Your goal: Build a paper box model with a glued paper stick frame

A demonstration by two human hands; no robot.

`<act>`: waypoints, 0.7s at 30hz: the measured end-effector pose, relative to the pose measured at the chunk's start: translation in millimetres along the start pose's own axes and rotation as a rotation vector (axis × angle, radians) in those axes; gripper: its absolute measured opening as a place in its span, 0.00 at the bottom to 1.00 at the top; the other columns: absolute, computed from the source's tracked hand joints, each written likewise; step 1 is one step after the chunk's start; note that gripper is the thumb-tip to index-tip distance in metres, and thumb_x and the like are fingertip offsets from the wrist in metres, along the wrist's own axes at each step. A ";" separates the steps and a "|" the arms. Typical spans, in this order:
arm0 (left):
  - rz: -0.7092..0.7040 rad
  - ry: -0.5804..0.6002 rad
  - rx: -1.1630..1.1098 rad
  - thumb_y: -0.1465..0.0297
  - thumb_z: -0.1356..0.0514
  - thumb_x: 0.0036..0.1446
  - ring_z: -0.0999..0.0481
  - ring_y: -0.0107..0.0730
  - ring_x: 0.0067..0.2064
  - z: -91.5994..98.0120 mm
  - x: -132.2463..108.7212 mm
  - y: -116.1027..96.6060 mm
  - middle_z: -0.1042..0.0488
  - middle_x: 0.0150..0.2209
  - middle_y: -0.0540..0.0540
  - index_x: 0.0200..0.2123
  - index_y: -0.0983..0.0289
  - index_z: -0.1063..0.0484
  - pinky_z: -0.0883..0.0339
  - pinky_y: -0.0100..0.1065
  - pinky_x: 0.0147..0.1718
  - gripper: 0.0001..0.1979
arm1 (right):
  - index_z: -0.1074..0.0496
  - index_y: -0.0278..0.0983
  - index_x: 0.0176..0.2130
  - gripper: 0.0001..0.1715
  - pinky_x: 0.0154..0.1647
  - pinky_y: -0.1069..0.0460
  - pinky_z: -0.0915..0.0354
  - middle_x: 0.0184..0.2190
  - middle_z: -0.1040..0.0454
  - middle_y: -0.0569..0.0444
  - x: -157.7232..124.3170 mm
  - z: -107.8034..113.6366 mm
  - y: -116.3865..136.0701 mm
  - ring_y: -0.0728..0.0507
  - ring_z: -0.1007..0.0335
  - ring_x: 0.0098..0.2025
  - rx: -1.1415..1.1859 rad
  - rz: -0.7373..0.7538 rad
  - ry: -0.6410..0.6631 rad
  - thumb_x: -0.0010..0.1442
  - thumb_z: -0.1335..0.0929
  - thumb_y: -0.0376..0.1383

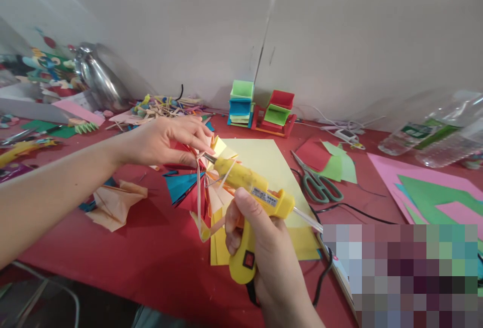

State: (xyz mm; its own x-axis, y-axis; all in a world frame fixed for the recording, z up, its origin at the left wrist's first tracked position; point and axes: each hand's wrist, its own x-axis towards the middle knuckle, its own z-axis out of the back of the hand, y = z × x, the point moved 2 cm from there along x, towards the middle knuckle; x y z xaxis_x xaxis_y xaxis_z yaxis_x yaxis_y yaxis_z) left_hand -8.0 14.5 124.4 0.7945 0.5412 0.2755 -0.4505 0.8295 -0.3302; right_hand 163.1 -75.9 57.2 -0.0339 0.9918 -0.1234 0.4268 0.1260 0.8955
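Observation:
My right hand (264,247) is wrapped round the handle of a yellow hot glue gun (241,179), a clear glue stick coming out of its back end. The metal nozzle (209,157) points up and left, close to my left fingertips. My left hand (171,142) is closed, thumb and fingers pinching a corner of a thin pale strip frame (199,192). Behind and below the frame spreads a folded paper fan (184,187) in blue, red, peach and yellow, partly covered by my left hand and the gun. Yellow paper sheets (264,154) lie underneath.
Green-handled scissors (322,187) and paper scraps lie right of the sheets, along with a black cord (358,210). Folded paper models (241,104) stand at the back. A steel jug (100,79) is back left, plastic bottles (433,132) far right. Peach folded paper (116,205) lies left.

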 end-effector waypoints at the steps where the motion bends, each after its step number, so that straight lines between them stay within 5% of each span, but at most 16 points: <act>1: -0.012 0.001 -0.003 0.78 0.43 0.55 0.37 0.30 0.53 -0.3 -0.3 1.5 0.27 0.39 0.53 0.42 0.65 0.28 0.45 0.41 0.56 0.11 | 0.28 0.36 0.39 0.15 0.11 0.60 0.47 0.14 0.37 0.62 0.6 0.0 0.5 0.54 0.45 0.12 -0.007 0.006 0.001 0.55 0.34 0.42; 8: -0.083 -0.026 -0.045 0.75 0.41 0.54 0.36 0.32 0.53 -1.2 -1.3 10.8 0.27 0.37 0.53 0.42 0.63 0.27 0.43 0.42 0.54 0.11 | 0.29 0.36 0.40 0.16 0.11 0.59 0.48 0.15 0.37 0.63 -1.0 -1.9 0.6 0.54 0.46 0.12 -0.008 -0.019 0.022 0.54 0.33 0.43; 17: -0.100 0.008 0.065 0.75 0.43 0.56 0.36 0.32 0.52 1.9 -1.3 4.9 0.27 0.39 0.55 0.43 0.64 0.28 0.42 0.42 0.54 0.11 | 0.30 0.37 0.29 0.18 0.12 0.57 0.50 0.25 0.30 0.55 -18.4 13.5 3.9 0.56 0.48 0.13 -0.058 -0.081 0.101 0.50 0.32 0.49; 19: -0.097 0.004 0.085 0.75 0.43 0.57 0.36 0.32 0.52 2.2 -1.5 3.6 0.27 0.40 0.55 0.43 0.64 0.28 0.41 0.42 0.53 0.11 | 0.30 0.38 0.29 0.18 0.11 0.57 0.52 0.25 0.30 0.55 -25.7 20.0 18.9 0.55 0.48 0.14 -0.083 0.011 0.015 0.50 0.33 0.51; 21: -0.098 -0.016 0.090 0.74 0.43 0.56 0.35 0.33 0.52 1.6 -1.5 3.2 0.27 0.39 0.54 0.43 0.63 0.27 0.41 0.42 0.53 0.11 | 0.30 0.38 0.29 0.17 0.12 0.57 0.52 0.25 0.31 0.56 -27.1 32.2 36.7 0.54 0.47 0.16 -0.191 0.172 -0.228 0.50 0.33 0.50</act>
State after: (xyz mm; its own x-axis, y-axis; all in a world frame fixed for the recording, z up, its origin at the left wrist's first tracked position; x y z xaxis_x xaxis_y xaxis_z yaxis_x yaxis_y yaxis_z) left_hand -11.3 16.6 124.4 0.8303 0.4582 0.3172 -0.4059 0.8872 -0.2191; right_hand 208.7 -98.8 79.7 0.2356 0.9712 -0.0370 0.2310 -0.0189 0.9728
